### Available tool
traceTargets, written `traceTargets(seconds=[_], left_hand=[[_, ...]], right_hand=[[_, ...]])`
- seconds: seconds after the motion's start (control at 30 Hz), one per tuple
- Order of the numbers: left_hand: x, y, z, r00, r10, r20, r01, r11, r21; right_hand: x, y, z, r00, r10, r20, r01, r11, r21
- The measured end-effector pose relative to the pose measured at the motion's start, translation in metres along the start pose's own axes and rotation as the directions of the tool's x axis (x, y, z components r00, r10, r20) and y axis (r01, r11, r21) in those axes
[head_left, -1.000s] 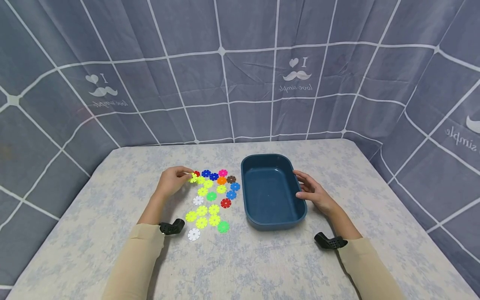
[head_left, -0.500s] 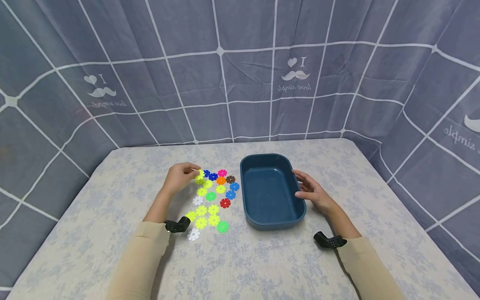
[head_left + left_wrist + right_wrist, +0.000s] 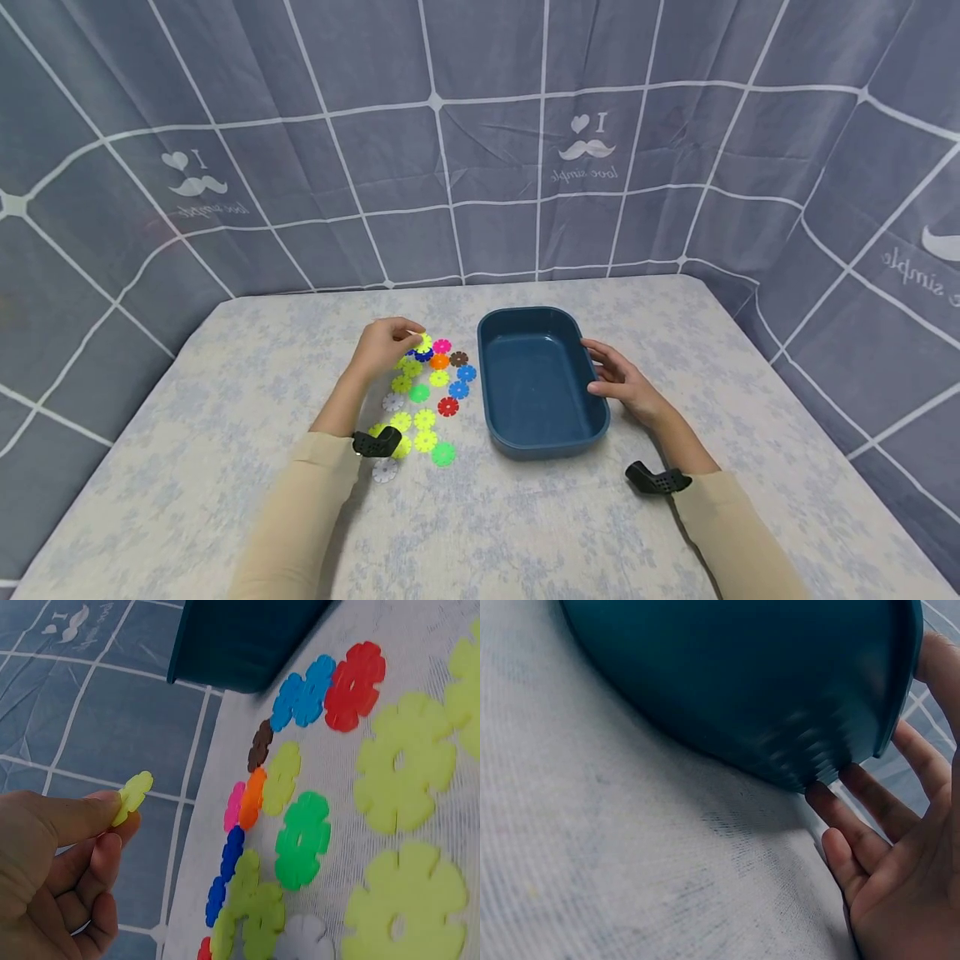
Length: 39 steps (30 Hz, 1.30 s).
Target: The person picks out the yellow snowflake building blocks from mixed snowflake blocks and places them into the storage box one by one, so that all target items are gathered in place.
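Between thumb and fingertips, my left hand [image 3: 384, 348] pinches a yellow snowflake disc [image 3: 134, 798], raised above the table at the far side of a spread of discs. Beneath and around it lie more notched plastic discs: dark blue, a pink disc [image 3: 442, 346], an orange disc [image 3: 439, 362], a brown disc [image 3: 458, 359] and several yellow ones. My right hand [image 3: 630, 390] holds the right side of a dark blue plastic bin [image 3: 543, 452]. Its thumb is at the rim while the other fingertips [image 3: 821, 793] touch the outer wall low down. The bin's visible inside is bare.
Closer to me lie a red disc [image 3: 447, 407], green discs such as this green disc [image 3: 443, 454], and a white disc [image 3: 386, 472] partly behind the left wrist strap. A patterned cloth covers the table [image 3: 525, 533]. Grey-blue curtains [image 3: 495, 150] stand behind and at both sides.
My left hand has moved right along the far edge of the discs, carrying the yellow snowflake disc toward the bin. The right hand and the bin stay in place.
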State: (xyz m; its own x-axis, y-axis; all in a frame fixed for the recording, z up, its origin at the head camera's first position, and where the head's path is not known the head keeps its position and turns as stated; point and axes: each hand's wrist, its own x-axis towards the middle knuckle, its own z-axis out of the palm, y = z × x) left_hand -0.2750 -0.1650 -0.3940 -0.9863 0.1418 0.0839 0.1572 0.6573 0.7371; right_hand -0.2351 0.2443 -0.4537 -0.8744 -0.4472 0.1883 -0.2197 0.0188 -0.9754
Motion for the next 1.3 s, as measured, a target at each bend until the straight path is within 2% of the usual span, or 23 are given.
traceTargets(seconds=[0.33, 0.5, 0.73, 0.97, 1.3], left_hand=[[0.001, 0.006, 0.012, 1.000, -0.004, 0.013, 0.005, 0.999, -0.052], [0.002, 0.009, 0.016, 1.000, 0.019, 0.008, -0.019, 0.997, -0.076], [0.008, 0.022, 0.023, 0.999, 0.042, -0.002, -0.042, 0.992, -0.120], [0.016, 0.038, 0.034, 0.999, 0.035, 0.011, -0.033, 0.983, -0.183], [0.023, 0.054, 0.045, 0.998, 0.061, 0.029, -0.055, 0.985, -0.165]], right_hand=[[0.001, 0.003, -0.002, 1.000, 0.009, -0.003, -0.009, 1.000, -0.002], [0.002, 0.004, -0.002, 1.000, 0.012, -0.002, -0.012, 1.000, -0.005], [0.001, 0.004, -0.002, 1.000, 0.010, -0.001, -0.010, 1.000, -0.003], [0.001, 0.005, -0.002, 1.000, 0.014, -0.009, -0.013, 1.000, 0.006], [0.001, 0.003, -0.002, 1.000, 0.007, 0.000, -0.007, 1.000, 0.017]])
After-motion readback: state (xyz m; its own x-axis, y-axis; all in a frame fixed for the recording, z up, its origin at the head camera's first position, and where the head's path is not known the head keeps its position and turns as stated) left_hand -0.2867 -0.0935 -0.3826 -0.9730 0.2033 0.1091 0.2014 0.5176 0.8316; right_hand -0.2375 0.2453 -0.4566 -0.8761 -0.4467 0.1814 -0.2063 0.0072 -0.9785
